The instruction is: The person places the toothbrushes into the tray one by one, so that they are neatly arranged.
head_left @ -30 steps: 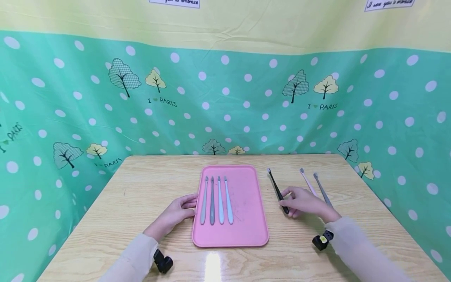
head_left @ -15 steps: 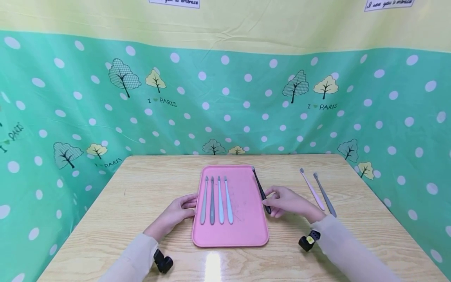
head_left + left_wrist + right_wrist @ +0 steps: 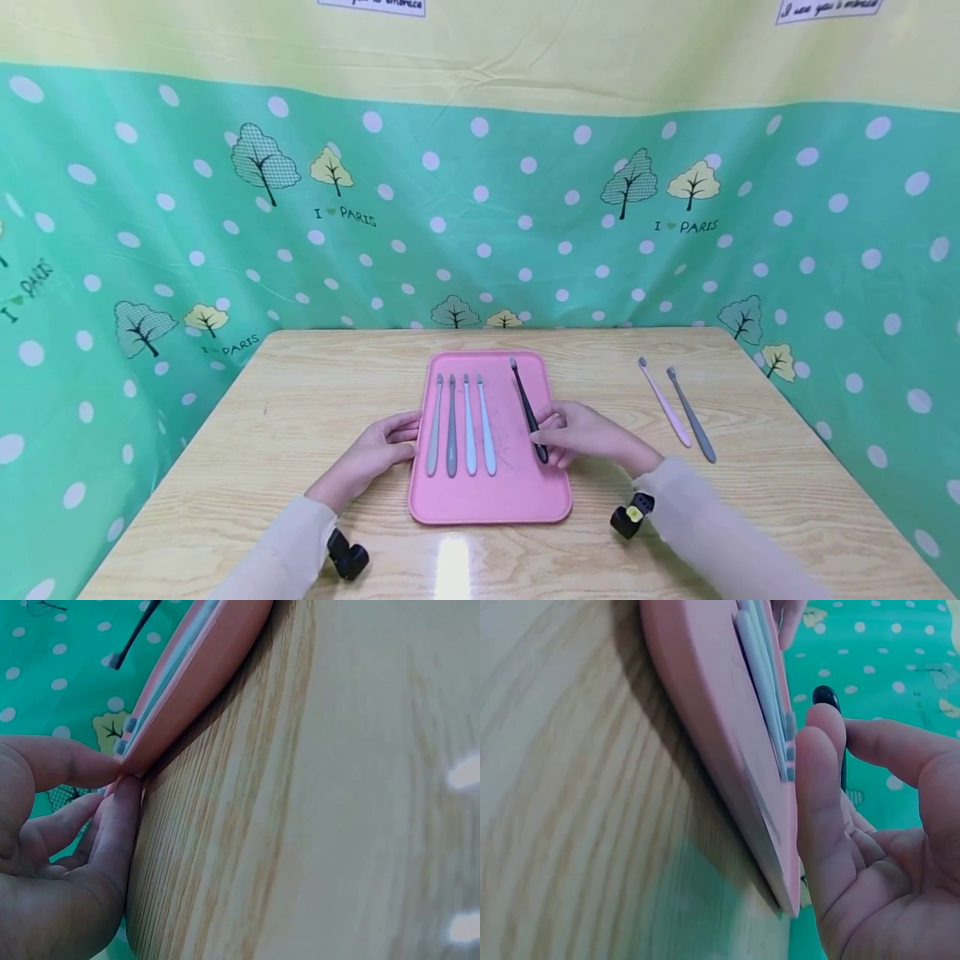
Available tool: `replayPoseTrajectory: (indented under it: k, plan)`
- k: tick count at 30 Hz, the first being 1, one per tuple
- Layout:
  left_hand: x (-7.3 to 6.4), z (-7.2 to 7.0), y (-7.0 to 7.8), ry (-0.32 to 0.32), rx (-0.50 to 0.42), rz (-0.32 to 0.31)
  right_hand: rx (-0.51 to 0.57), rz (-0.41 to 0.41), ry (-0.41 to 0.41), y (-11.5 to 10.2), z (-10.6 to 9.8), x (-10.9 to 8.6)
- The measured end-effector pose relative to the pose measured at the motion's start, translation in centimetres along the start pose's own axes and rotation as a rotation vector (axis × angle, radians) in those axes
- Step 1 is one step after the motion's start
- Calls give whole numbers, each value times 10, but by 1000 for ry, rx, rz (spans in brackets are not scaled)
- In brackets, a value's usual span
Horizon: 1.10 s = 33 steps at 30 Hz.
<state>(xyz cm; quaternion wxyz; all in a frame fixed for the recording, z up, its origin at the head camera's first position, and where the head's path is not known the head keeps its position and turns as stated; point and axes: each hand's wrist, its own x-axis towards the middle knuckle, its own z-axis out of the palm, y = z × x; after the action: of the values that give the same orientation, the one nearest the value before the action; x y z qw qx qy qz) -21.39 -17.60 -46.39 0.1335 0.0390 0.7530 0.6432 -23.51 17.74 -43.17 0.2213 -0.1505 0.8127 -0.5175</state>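
A black toothbrush (image 3: 524, 400) is pinched near the end of its handle by my right hand (image 3: 588, 433), over the right half of a pink tray (image 3: 517, 502). In the right wrist view its dark handle tip (image 3: 826, 695) pokes out above the thumb and fingers. On the tray's left half lie two grey toothbrushes (image 3: 452, 433) and two light blue toothbrushes (image 3: 487, 433), side by side with heads pointing away. My left hand (image 3: 371, 457) holds the tray's left edge; in the left wrist view the thumb and a finger pinch the rim (image 3: 187, 697).
A pink toothbrush (image 3: 665, 404) and another grey toothbrush (image 3: 693, 417) lie slanted on the wooden table (image 3: 315, 375), right of the tray. A green dotted curtain (image 3: 480, 250) hangs behind the table and along both sides.
My right hand has carried the black toothbrush leftward from the table, across the tray's right rim, to over the tray. The left hand and the toothbrushes on the tray have stayed put.
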Motion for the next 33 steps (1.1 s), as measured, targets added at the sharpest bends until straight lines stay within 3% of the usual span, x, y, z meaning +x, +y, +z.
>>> replayPoseTrajectory:
  k: [14,33]
  plan:
    - [2,2,-1,35,11,-3,46,7,-7,-6,26,16]
    - [-2,0,0,10,-7,11,66,21,0,-2,47,28]
